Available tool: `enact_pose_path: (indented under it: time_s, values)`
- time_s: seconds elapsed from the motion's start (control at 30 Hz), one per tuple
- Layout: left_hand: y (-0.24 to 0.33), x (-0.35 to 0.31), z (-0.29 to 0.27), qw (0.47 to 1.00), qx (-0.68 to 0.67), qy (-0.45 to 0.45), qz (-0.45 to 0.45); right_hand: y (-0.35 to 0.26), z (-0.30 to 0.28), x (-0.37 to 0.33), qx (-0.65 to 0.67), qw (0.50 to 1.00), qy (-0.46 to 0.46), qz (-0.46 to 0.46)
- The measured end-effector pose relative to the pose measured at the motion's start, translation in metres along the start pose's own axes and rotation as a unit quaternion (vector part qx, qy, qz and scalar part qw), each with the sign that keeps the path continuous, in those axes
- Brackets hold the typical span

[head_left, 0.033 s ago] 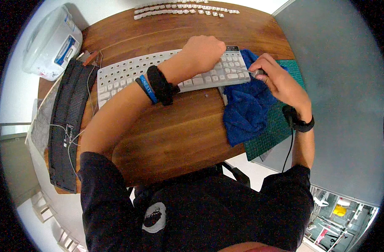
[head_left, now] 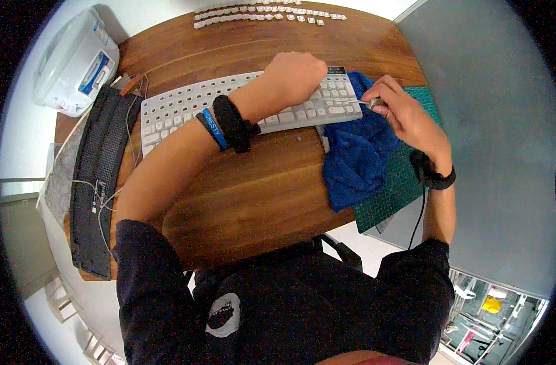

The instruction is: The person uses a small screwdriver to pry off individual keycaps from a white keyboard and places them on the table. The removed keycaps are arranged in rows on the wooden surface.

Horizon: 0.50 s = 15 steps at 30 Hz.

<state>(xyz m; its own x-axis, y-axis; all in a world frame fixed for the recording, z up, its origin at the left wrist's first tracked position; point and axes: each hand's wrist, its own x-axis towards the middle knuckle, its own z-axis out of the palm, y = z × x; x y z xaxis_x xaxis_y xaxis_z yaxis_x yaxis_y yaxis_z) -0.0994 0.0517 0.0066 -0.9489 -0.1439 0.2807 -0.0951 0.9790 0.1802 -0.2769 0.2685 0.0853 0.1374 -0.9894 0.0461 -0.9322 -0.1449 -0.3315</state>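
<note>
A white keyboard [head_left: 187, 100] lies across the table; its upper rows show bare key sockets, while keycaps remain on the lower rows and the right end. My left hand [head_left: 290, 76] is closed over the keyboard's right part; its fingertips, and anything in them, are hidden. In the closed fingers of my right hand [head_left: 403, 112] is a tool with a thin metal shaft [head_left: 358, 101] and a greyish handle; its exact kind does not show. The shaft points left over the keyboard's right end. Beneath the right hand lies a crumpled blue cloth [head_left: 360, 161].
Several loose white keycaps [head_left: 266, 16] stand in rows at the table's far edge. A green cutting mat [head_left: 375, 204] lies under the cloth. On the left are a long black mesh-covered object [head_left: 98, 176] with cables and a whitish plastic tub [head_left: 71, 67]. A grey panel [head_left: 485, 121] borders the right.
The thin-shafted tool has swung slightly, its shaft now lying more level and showing less over the keys. My right hand has shifted a little; my left hand looks still.
</note>
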Motion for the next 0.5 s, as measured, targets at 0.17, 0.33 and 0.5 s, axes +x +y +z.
enact_pose_path:
  time_s: [0.17, 0.33, 0.5]
  values:
    - [0.002, -0.002, -0.001, 1.000, 0.021, 0.009, 0.019, 0.020, -0.011, -0.002, -0.159, 0.986, 0.022, 0.033]
    - [-0.004, -0.002, 0.010, 0.998, 0.031, 0.027, 0.038, 0.021, -0.011, 0.002, -0.259, 0.964, 0.063, 0.006]
    - [-0.003, -0.003, 0.008, 0.998, 0.034, 0.041, 0.045, 0.024, -0.008, 0.006, -0.320, 0.944, 0.081, -0.022]
